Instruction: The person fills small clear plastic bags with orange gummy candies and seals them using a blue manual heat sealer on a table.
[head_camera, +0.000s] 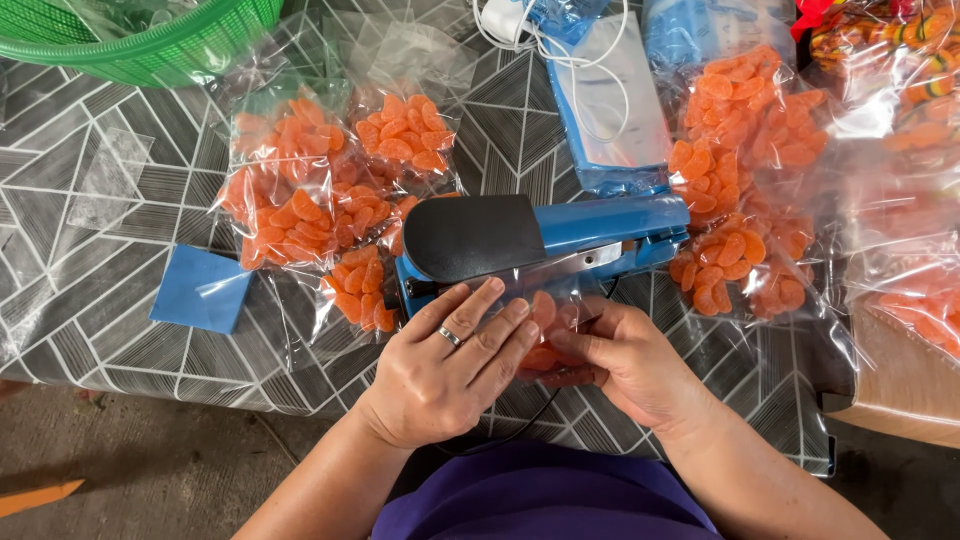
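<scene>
We work at a table (90, 290) covered in a grey cloth with white geometric lines, a concrete floor below its near edge. At that edge we hold a small clear bag of orange candy slices (545, 335) with both hands, its upper part lying on the bar of the blue heat sealer (545, 245). Our left hand (450, 365), a ring on 1 finger, lies flat over the bag's left side, fingers stretched across the plastic and pressing it down. Our right hand (625, 360) has its fingers curled around the bag's right side, pinching it from the edge and below. The candy shows between the 2 hands, just under the sealer's black handle (475, 235).

Left of the sealer lie several filled clear bags (310, 190) of the same orange slices, overlapping each other. A flat blue square (200, 288) lies further left on the cloth. Behind the sealer a white cord (560, 50) loops over a blue-edged packet (610, 110). To the right a larger clear bag (745, 180) holds loose orange slices. At the far left corner stands a green plastic basket (140, 40); what it holds we cannot tell.
</scene>
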